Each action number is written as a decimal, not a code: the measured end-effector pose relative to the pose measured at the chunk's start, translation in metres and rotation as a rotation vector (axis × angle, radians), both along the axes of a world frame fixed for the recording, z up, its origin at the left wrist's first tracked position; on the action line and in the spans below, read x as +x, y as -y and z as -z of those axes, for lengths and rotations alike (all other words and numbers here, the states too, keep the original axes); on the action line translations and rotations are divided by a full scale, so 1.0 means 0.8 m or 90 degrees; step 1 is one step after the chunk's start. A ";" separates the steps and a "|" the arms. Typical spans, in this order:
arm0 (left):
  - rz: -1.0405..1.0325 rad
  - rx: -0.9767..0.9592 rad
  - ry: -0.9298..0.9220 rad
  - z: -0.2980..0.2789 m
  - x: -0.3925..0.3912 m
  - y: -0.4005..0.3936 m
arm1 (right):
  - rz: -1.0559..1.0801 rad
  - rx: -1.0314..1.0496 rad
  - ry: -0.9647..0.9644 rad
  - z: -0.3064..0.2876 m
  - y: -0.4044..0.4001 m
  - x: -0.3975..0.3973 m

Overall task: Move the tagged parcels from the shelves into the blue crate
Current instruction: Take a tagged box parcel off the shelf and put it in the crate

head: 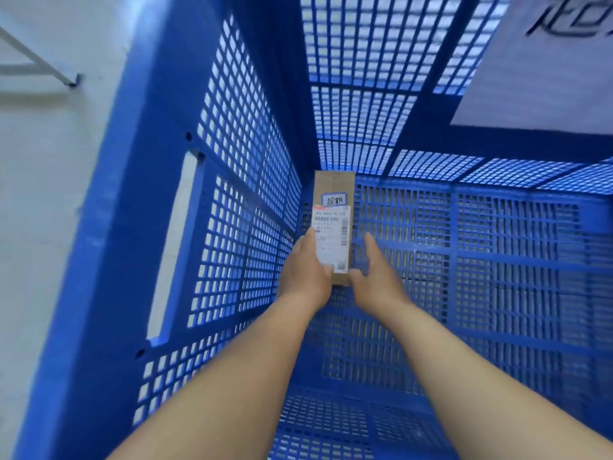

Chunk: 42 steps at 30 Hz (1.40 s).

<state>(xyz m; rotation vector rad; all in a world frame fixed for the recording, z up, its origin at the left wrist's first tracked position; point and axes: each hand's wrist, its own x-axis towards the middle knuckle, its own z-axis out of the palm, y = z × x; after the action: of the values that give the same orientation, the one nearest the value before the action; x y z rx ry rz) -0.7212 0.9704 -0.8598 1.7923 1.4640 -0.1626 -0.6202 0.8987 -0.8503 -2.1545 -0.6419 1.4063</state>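
a narrow cardboard parcel (333, 207) is held deep inside the blue crate (232, 200), near the far left corner, just above or on the mesh floor; contact with the floor cannot be told. the left hand (306, 270) is wrapped round the parcel's near left edge, thumb on top. the right hand (376, 277) is set against the near right corner, fingers straight and spread apart. a white label with barcodes (331, 237) and a small blue-edged tag (334, 199) are stuck on the parcel's top face. a white sheet with dark writing (544, 61) is seen at the upper right of the crate.

Parcel (333, 224) inside crate (232, 200), far corner, between left hand (306, 273) and right hand (378, 277).
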 end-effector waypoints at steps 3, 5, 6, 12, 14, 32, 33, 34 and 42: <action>0.082 0.082 -0.022 -0.063 0.012 0.002 | -0.057 -0.017 0.079 -0.060 0.007 0.021; 0.135 0.111 -0.043 -0.112 0.025 0.005 | -0.098 -0.014 0.157 -0.104 0.013 0.037; 0.155 0.116 -0.058 -0.138 0.033 0.007 | -0.118 -0.008 0.196 -0.127 0.017 0.046; 0.232 0.169 -0.076 -0.301 0.097 0.031 | -0.160 -0.032 0.329 -0.292 0.050 0.118; 0.246 0.197 -0.070 -0.356 0.120 0.043 | -0.164 -0.028 0.363 -0.350 0.064 0.142; 0.425 0.352 0.109 -0.742 0.255 0.188 | 0.031 0.012 0.544 -0.731 0.252 0.236; 0.445 0.363 0.124 -0.757 0.255 0.198 | 0.050 0.007 0.558 -0.745 0.265 0.232; 0.463 0.372 0.140 -0.771 0.255 0.208 | 0.069 0.002 0.571 -0.759 0.279 0.228; 0.619 0.406 0.231 -0.858 0.245 0.298 | 0.232 -0.023 0.648 -0.859 0.397 0.192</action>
<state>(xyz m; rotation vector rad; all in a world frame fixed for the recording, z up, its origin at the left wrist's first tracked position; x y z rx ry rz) -0.5254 0.7319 -0.1734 2.7500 0.2887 0.1661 -0.4668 0.5809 -0.1631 -2.7560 -0.4924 0.0593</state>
